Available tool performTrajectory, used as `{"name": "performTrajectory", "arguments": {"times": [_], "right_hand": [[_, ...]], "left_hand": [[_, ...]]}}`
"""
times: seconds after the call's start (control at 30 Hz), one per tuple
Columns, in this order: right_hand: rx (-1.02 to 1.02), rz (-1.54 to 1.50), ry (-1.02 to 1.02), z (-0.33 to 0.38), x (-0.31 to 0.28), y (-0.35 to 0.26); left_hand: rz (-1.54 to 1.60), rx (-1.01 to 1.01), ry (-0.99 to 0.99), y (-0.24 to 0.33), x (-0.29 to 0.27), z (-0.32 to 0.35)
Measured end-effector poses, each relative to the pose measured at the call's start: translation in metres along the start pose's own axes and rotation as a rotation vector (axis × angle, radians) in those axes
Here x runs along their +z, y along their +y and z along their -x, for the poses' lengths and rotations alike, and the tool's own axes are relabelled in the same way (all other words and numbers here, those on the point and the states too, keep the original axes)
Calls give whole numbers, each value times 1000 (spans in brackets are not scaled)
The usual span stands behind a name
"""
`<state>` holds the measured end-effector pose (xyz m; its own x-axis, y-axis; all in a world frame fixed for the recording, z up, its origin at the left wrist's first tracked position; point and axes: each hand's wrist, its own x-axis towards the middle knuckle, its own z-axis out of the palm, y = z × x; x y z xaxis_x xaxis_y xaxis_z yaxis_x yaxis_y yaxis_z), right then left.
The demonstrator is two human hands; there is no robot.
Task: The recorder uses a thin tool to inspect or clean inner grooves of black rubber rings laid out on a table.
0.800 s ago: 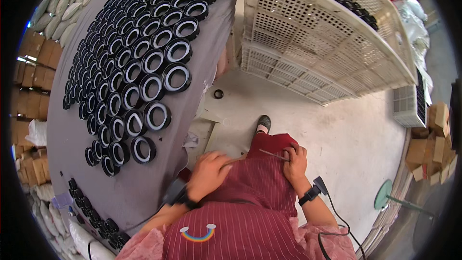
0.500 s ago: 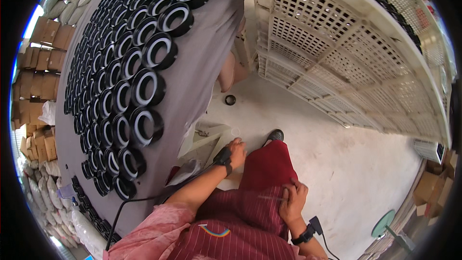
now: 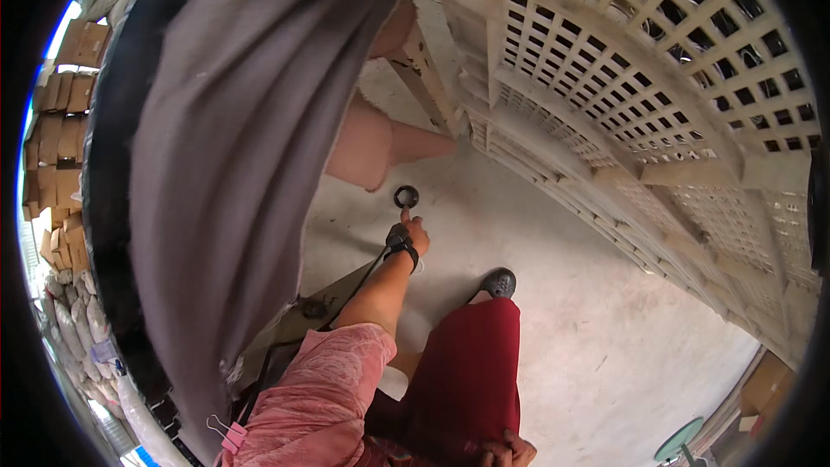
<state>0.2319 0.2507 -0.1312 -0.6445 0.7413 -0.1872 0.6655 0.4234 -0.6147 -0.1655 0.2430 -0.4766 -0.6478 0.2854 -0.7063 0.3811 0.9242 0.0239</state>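
A small black ring point(image 3: 405, 197) lies on the concrete floor beneath the table side. My left hand point(image 3: 415, 233) reaches down to it, index finger stretched to the ring's near edge and the other fingers partly bent. I see no grip around the ring. At the lower edge, my right hand point(image 3: 508, 451) rests against my dark red trouser leg point(image 3: 475, 372). Its visible fingers are curled, and the picture's edge cuts off the rest. What they hold, if anything, is hidden.
Grey cloth point(image 3: 233, 121) drapes over the table on the left. A tall cream plastic crate stack point(image 3: 605, 95) stands right. Pinkish-brown objects point(image 3: 363, 147) stick out below the cloth. My black shoe point(image 3: 499, 282) is on the floor; a cable trails from my left wrist.
My body has leaned down and forward. The left hand has gone from beside my knee to the black ring. My view has lost the rows of black rings on the table.
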Motion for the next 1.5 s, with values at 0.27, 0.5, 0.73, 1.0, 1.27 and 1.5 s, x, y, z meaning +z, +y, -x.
{"name": "performTrajectory", "arguments": {"times": [0.27, 0.5, 0.73, 1.0, 1.27, 1.5], "right_hand": [[119, -88, -24, 7, -1, 7], [24, 104, -26, 0, 0, 3], [2, 134, 28, -6, 2, -11], [310, -218, 86, 7, 9, -1], [548, -380, 111, 23, 15, 9], [-214, 150, 198, -17, -4, -3]], "left_hand": [[-461, 122, -171, -8, 36, -89], [159, 58, 32, -29, 53, -108], [845, 436, 204, 63, 60, 94], [326, 644, 167, 13, 67, 197], [426, 163, -100, -39, 140, 127], [422, 234, -104, -74, 168, 92]]}}
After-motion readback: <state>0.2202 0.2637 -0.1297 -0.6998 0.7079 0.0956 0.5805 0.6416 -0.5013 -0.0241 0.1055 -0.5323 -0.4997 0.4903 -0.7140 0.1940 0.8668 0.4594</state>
